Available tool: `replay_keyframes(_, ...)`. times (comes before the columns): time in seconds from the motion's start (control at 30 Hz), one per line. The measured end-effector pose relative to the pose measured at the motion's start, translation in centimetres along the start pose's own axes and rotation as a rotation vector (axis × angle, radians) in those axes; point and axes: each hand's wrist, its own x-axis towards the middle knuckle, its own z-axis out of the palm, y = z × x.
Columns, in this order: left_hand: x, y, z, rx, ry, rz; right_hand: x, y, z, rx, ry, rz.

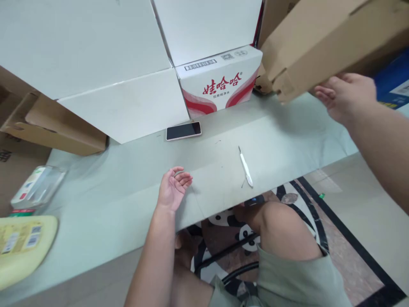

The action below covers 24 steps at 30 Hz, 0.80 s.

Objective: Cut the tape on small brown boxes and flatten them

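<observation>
At the right, my right hand [351,96] is closed on the lower edge of a brown cardboard box [313,51], which is tilted above the table; part of the box runs out of view. My left hand [175,187] rests palm up by the table's front edge, fingers loosely curled and apart, holding nothing. Between the hands lies a white-handled craft knife [246,168] with a thin dark tip. Farther back, a phone [183,131] with a dark screen lies flat before the white boxes.
White cartons [128,106] and a red-and-white water carton [220,87] line the back of the table [111,192]. Another cardboard box [64,128], a clear plastic case [38,187] and a yellow bottle [25,247] stand left. A blue box [394,81] is at far right.
</observation>
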Motion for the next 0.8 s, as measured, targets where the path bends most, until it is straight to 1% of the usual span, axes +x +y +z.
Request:
replay_keyframes(0.03, 0.1, 0.1, 0.1, -0.004, 0.000, 0.005, 0.9, -1.0, 1.9, 0.048, 0.038, 0.137)
replay_keyframes(0.07, 0.2, 0.2, 0.1, -0.010, 0.004, 0.011, 1.0, -1.9, 3.8, 0.046, 0.029, 0.241)
replay_keyframes(0.1, 0.3, 0.3, 0.1, -0.018, 0.009, 0.017, 0.4, -2.7, 5.6, 0.000, -0.012, 0.293)
replay_keyframes(0.13, 0.3, 0.5, 0.1, -0.026, 0.014, 0.022, -0.8, -3.3, 7.2, -0.038, -0.067, 0.318)
replay_keyframes(0.2, 0.5, 0.9, 0.0, -0.039, 0.014, 0.029, -4.6, -4.0, 9.7, -0.110, -0.196, 0.335)
replay_keyframes(0.27, 0.5, 1.3, -0.2, -0.050, 0.004, 0.038, -9.3, -4.4, 11.5, -0.252, -0.359, 0.306)
replay_keyframes(0.3, 0.4, 1.4, -0.2, -0.057, -0.002, 0.044, -11.6, -4.6, 12.2, -0.445, -0.508, 0.220)
replay_keyframes(0.33, 0.4, 1.5, -0.2, -0.064, -0.005, 0.050, -13.8, -4.9, 12.8, -0.611, -0.627, 0.134)
replay_keyframes(0.4, 0.0, 1.8, -0.3, -0.079, 0.000, 0.063, -17.5, -5.4, 13.9, -0.854, -0.819, 0.017)
replay_keyframes(0.43, -0.2, 1.9, -0.3, -0.088, 0.007, 0.066, -18.8, -5.7, 14.4, -0.933, -0.877, -0.014)
replay_keyframes(0.47, -0.5, 2.0, -0.3, -0.098, 0.015, 0.072, -19.8, -5.9, 14.7, -0.980, -0.912, -0.025)
replay_keyframes(0.53, -1.2, 2.3, -0.4, -0.119, 0.025, 0.083, -20.8, -5.9, 15.1, -1.001, -0.916, -0.013)
replay_keyframes(0.67, -2.6, 3.3, -1.0, -0.161, 0.034, 0.116, -20.1, -6.0, 14.8, -0.930, -0.847, 0.042)
replay_keyframes(0.73, -3.3, 3.9, -1.6, -0.187, 0.050, 0.134, -19.7, -6.5, 14.8, -0.865, -0.843, 0.051)
replay_keyframes(0.8, -4.0, 4.5, -2.4, -0.215, 0.064, 0.153, -19.8, -7.6, 15.4, -0.766, -0.849, 0.063)
